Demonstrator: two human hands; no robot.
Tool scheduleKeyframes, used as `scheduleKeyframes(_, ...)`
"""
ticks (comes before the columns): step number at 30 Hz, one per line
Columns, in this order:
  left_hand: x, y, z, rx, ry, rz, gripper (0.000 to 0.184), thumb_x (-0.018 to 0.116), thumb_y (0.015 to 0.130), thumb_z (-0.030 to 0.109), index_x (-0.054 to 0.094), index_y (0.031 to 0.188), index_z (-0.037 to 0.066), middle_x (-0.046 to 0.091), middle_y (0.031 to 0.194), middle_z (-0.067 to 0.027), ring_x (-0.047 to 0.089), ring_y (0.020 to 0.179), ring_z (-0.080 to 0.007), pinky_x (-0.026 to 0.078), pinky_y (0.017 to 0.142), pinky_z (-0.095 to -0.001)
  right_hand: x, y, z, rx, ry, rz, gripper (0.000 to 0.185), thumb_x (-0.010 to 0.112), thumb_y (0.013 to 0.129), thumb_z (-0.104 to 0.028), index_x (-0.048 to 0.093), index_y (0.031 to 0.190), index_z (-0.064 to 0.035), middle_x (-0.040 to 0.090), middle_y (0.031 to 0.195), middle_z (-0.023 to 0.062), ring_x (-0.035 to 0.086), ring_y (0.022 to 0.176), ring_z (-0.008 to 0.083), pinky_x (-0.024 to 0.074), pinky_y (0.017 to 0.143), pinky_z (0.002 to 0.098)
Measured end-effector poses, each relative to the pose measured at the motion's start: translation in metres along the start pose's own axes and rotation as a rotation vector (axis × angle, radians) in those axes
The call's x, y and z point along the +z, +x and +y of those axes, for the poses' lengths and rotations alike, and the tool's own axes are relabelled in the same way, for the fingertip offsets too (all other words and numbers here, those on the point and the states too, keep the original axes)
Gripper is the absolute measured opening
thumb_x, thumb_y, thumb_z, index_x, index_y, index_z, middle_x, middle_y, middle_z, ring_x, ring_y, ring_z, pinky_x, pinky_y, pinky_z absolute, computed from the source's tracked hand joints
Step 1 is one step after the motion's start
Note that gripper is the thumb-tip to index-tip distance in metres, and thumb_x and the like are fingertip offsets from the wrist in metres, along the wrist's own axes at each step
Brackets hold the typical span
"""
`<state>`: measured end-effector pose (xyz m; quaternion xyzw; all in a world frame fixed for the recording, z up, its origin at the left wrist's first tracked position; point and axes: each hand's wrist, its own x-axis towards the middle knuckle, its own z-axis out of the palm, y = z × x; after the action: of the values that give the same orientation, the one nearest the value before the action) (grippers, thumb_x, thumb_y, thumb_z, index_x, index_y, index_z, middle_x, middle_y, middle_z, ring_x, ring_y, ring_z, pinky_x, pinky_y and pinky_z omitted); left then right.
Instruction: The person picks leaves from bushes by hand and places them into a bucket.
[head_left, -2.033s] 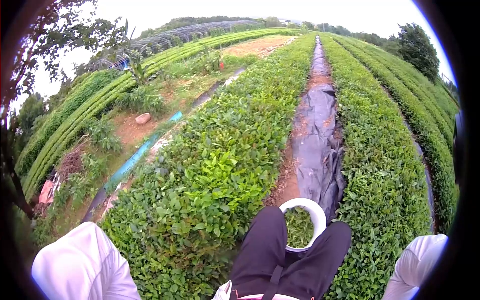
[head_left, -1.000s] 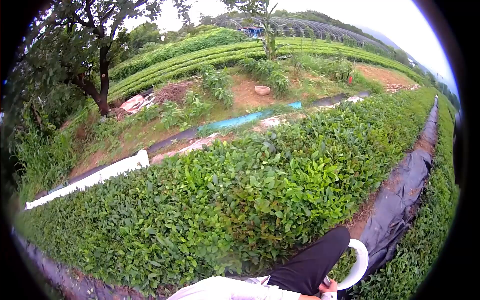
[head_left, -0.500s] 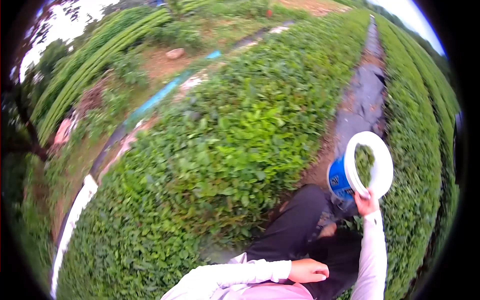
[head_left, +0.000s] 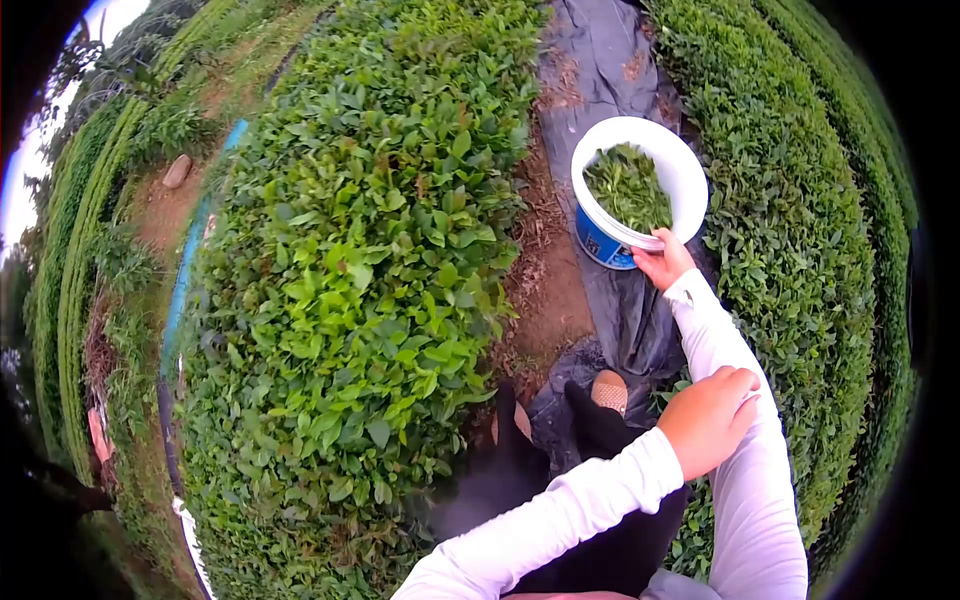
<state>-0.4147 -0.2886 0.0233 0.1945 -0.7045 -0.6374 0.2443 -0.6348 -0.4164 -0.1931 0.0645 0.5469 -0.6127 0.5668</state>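
Note:
A white bucket (head_left: 688, 180) with a blue label hangs or stands over the black sheeting, tilted a little toward me. Green picked leaves (head_left: 628, 186) lie inside it. My right hand (head_left: 665, 262) grips the near rim, thumb and fingers on either side. Crossing over my right forearm is my left hand (head_left: 708, 420), its fingers curled near the right sleeve; what they hold, if anything, is hidden. Both arms wear white sleeves.
Dense leafy bushes (head_left: 370, 260) fill the left side, and another hedge row (head_left: 790, 230) runs along the right. Between them lies black sheeting (head_left: 600, 70) beside bare soil (head_left: 555, 300). My feet in patterned shoes (head_left: 609, 392) are on the path.
The view has swung down toward the path. My right hand still has the bucket by its rim, now farther ahead of my feet. My left hand has moved up and right, across my right forearm.

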Motion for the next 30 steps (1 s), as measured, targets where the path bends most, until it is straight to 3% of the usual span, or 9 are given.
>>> scheduleKeyframes(6,-0.034,0.009,0.007,0.001,0.059,0.068,0.022,0.054,0.084,0.012,0.051,0.101,0.0,0.055,0.091,-0.014,0.056,0.083,-0.031,0.044,0.073,-0.0363,0.032,0.024,-0.001,-0.081,-0.159,0.106,0.048,0.055,0.084,-0.04,0.045,0.114,-0.0039,0.052,0.112,0.0158,0.056,0.095,0.0275,0.0477,0.079,0.0432)
scheduleKeyframes(11,-0.049,0.004,0.016,0.013,-0.008,0.186,0.024,0.056,0.083,0.009,0.053,0.104,-0.001,0.056,0.096,-0.0154,0.057,0.085,-0.0316,0.045,0.074,-0.0359,0.047,-0.018,0.064,-0.073,-0.149,-0.033,0.047,0.057,0.086,-0.038,0.045,0.118,-0.005,0.052,0.113,0.0145,0.056,0.095,0.0237,0.0496,0.075,0.0395)
scheduleKeyframes(14,-0.051,0.006,0.014,-0.021,-0.153,0.269,0.025,0.057,0.083,0.005,0.053,0.107,-0.002,0.057,0.098,-0.0162,0.059,0.09,-0.0279,0.046,0.078,-0.0317,0.076,-0.008,0.152,0.163,-0.607,-0.289,0.029,0.057,0.087,-0.025,0.055,0.107,-0.0041,0.061,0.094,0.0103,0.061,0.075,0.018,0.0529,0.061,0.0307)
scheduleKeyframes(17,-0.06,0.001,0.015,-0.178,-0.425,0.222,0.026,0.055,0.085,0.004,0.053,0.11,-0.003,0.058,0.098,-0.0129,0.059,0.091,-0.0206,0.044,0.082,-0.0281,0.098,0.045,0.22,-0.117,-1.027,-0.229,0.017,0.057,0.084,-0.017,0.065,0.092,-0.0057,0.065,0.073,0.0059,0.063,0.058,0.0142,0.0511,0.055,0.0287)
scheduleKeyframes(18,-0.062,0.0,0.012,-0.197,-0.495,0.2,0.025,0.053,0.088,0.004,0.053,0.112,-0.002,0.058,0.098,-0.0093,0.056,0.092,-0.0146,0.042,0.084,-0.026,0.105,0.059,0.231,-0.163,-0.983,-0.154,0.017,0.058,0.082,-0.016,0.066,0.091,-0.0052,0.065,0.072,0.0072,0.063,0.058,0.0154,0.0505,0.057,0.0298)
scheduleKeyframes(19,-0.064,0.0,0.01,-0.192,-0.506,0.214,0.022,0.052,0.087,0.005,0.052,0.107,-0.004,0.057,0.097,-0.0139,0.058,0.09,-0.0184,0.045,0.08,-0.0269,0.112,0.07,0.242,-0.247,-0.881,-0.146,0.018,0.059,0.081,-0.015,0.065,0.093,-0.0041,0.066,0.073,0.0076,0.063,0.059,0.0161,0.05,0.057,0.0297)
scheduleKeyframes(21,-0.067,0.0,0.003,-0.223,-0.539,0.222,0.021,0.052,0.087,0.004,0.052,0.107,-0.004,0.057,0.096,-0.0132,0.058,0.089,-0.0177,0.044,0.079,-0.0258,0.123,0.089,0.256,-0.315,-0.586,-0.144,0.024,0.064,0.079,-0.017,0.062,0.097,-0.0013,0.065,0.075,0.004,0.059,0.062,0.0101,0.0477,0.058,0.0262)
scheduleKeyframes(23,-0.07,0.002,0.004,-0.221,-0.537,0.216,0.021,0.052,0.087,0.003,0.052,0.107,-0.004,0.057,0.095,-0.0129,0.057,0.088,-0.0175,0.044,0.079,-0.0253,0.141,0.081,0.243,-0.325,-0.556,-0.075,0.023,0.064,0.08,-0.017,0.062,0.093,0.0016,0.062,0.072,0.002,0.054,0.06,0.0089,0.0451,0.057,0.0244)
scheduleKeyframes(30,-0.068,0.006,-0.003,-0.243,-0.591,0.192,0.021,0.051,0.088,0.002,0.052,0.108,-0.004,0.056,0.095,-0.0123,0.056,0.087,-0.0167,0.043,0.079,-0.0249,0.159,0.069,0.233,-0.073,-0.169,-0.072,0.022,0.063,0.083,-0.016,0.057,0.1,-0.0028,0.058,0.079,-0.0003,0.05,0.058,0.0071,0.0413,0.05,0.0231)
